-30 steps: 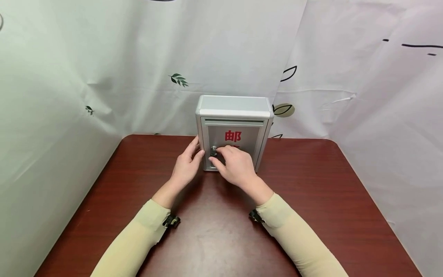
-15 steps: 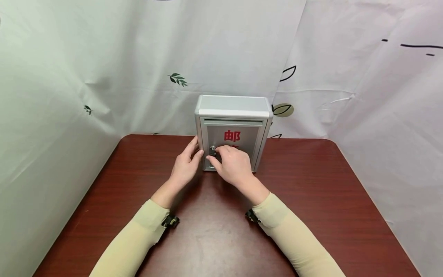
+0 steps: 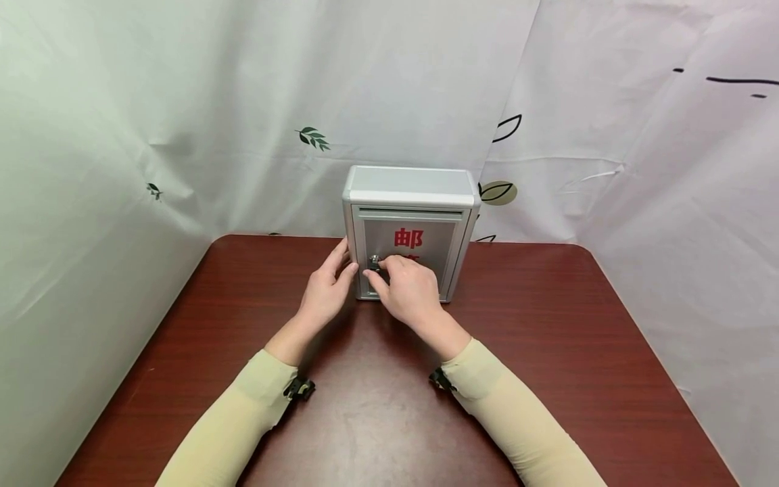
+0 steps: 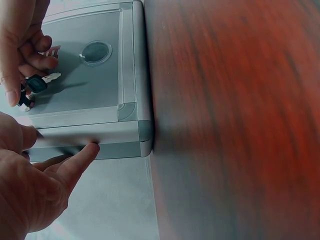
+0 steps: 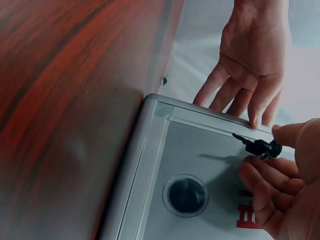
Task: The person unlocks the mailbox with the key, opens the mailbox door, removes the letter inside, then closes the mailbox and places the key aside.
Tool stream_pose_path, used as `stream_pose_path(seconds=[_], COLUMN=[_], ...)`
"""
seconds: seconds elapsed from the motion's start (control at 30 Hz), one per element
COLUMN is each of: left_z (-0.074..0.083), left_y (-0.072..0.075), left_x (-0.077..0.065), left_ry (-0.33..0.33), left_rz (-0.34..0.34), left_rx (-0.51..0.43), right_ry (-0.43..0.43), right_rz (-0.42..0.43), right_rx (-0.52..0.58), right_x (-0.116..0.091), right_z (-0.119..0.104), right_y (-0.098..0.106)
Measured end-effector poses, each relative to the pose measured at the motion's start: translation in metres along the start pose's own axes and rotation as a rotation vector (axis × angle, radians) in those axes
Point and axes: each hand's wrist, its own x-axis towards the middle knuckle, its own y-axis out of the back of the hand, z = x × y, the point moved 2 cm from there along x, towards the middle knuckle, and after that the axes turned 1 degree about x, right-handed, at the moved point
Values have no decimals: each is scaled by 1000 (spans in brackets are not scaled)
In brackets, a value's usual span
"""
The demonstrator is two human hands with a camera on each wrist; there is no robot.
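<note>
We've got the silver metal box [image 3: 435, 237] standing upright toward the back of the worktop [image 3: 523, 325], just in front of a white cloth [image 3: 395, 81]. Our left hand [image 3: 325, 292] is flat-ish on its left side, fingers pretty much straight, thumb by the front edge. Our right hand [image 3: 412, 287] is pinching the black-headed keys [image 5: 257, 147] at the lock [image 3: 374, 259], one blade poking out.

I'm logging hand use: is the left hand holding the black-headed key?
No, the left hand rests against the side of the box.
</note>
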Motion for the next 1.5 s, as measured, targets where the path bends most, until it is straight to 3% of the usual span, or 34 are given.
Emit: stream_pose_path(seconds=[1.07, 1.5], left_z=[2, 3], left_y=[0, 0], left_x=[1, -1], left_ry=[7, 14], left_rz=[-3, -5], left_rx=[-21, -7], right_ry=[-124, -302], right_rz=[0, -89], right_rx=[164, 337], right_x=[-8, -9], right_z=[-3, -3], right_y=[-7, -8])
